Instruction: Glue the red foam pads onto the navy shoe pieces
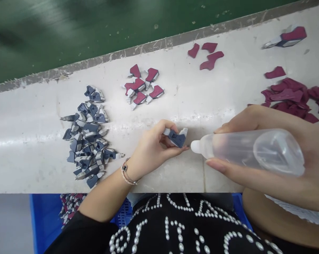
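Observation:
My left hand [151,146] pinches a small blue and grey plastic part [177,138] above the middle of the white table. From the right, my right hand [265,169] is wrapped around a translucent squeeze bottle [249,150], which lies nearly level with its white tip toward the blue part. Many similar blue and grey parts [89,141] are heaped to the left. Behind my left hand lies a small group of parts with dark red tops [139,84]. A pile of loose dark red pieces [289,93] sits beyond my right hand.
Several loose red pieces [211,56] lie near the table's back edge. A red, blue and grey assembly [289,37] rests at the back right. Below the front edge, a blue crate [44,218] stands beside more small parts [71,206]. A green surface [96,31] extends behind the table.

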Action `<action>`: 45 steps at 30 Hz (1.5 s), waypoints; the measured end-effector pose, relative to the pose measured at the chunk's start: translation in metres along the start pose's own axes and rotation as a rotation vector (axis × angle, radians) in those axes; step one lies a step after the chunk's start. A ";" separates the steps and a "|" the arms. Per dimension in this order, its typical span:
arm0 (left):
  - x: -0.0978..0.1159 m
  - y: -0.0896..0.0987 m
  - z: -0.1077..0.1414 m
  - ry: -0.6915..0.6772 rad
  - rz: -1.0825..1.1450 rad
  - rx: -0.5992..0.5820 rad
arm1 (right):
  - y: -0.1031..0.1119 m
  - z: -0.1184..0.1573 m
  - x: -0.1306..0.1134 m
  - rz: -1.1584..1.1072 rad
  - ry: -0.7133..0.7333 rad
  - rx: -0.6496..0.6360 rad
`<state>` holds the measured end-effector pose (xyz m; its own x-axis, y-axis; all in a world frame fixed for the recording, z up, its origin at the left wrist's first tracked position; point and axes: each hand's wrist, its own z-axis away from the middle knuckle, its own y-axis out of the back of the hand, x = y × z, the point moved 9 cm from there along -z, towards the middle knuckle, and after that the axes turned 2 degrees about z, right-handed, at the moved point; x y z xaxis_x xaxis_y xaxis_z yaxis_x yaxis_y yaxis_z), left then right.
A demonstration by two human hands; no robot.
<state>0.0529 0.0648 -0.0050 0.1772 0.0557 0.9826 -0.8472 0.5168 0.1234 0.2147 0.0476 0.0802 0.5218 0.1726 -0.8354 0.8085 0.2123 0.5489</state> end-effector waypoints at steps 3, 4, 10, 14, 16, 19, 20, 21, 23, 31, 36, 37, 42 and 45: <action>0.001 0.000 0.000 -0.013 -0.018 -0.002 | -0.002 -0.001 -0.003 -0.005 0.003 -0.007; 0.001 0.000 0.000 -0.013 -0.025 -0.003 | -0.002 -0.002 -0.004 0.000 0.006 -0.005; 0.001 -0.001 0.000 -0.007 -0.030 -0.002 | -0.006 -0.006 -0.007 0.022 -0.004 -0.020; 0.001 0.000 0.001 -0.010 -0.039 -0.003 | -0.007 -0.006 -0.006 0.019 -0.005 -0.017; 0.001 0.000 0.000 -0.010 -0.048 -0.002 | -0.007 -0.006 -0.004 0.026 -0.016 -0.023; -0.001 0.000 -0.001 -0.001 -0.055 0.005 | -0.006 -0.004 -0.004 0.017 0.006 -0.028; -0.002 0.000 -0.001 0.004 -0.058 0.007 | -0.006 -0.003 -0.004 0.013 0.015 -0.032; -0.003 0.000 -0.001 0.008 -0.062 0.007 | -0.006 -0.003 -0.003 0.009 0.021 -0.035; -0.003 0.000 0.000 0.011 -0.072 0.004 | -0.007 -0.002 -0.001 0.007 0.018 -0.040; -0.001 -0.003 0.001 0.013 -0.092 -0.021 | 0.002 0.000 0.004 0.099 -0.035 0.012; -0.003 -0.005 0.000 0.033 -0.058 -0.046 | 0.004 -0.001 0.007 0.127 -0.077 0.009; -0.004 -0.006 0.000 0.046 -0.035 -0.055 | 0.004 -0.001 0.007 0.126 -0.076 0.016; -0.011 -0.012 0.001 0.143 0.088 -0.133 | 0.005 -0.002 0.004 0.116 -0.053 0.045; -0.012 -0.015 0.002 0.175 0.127 -0.173 | 0.001 -0.003 0.003 0.068 -0.048 0.007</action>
<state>0.0624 0.0545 -0.0186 0.1717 0.2687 0.9478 -0.7729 0.6333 -0.0395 0.2159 0.0511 0.0785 0.5877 0.1395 -0.7969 0.7727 0.1951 0.6040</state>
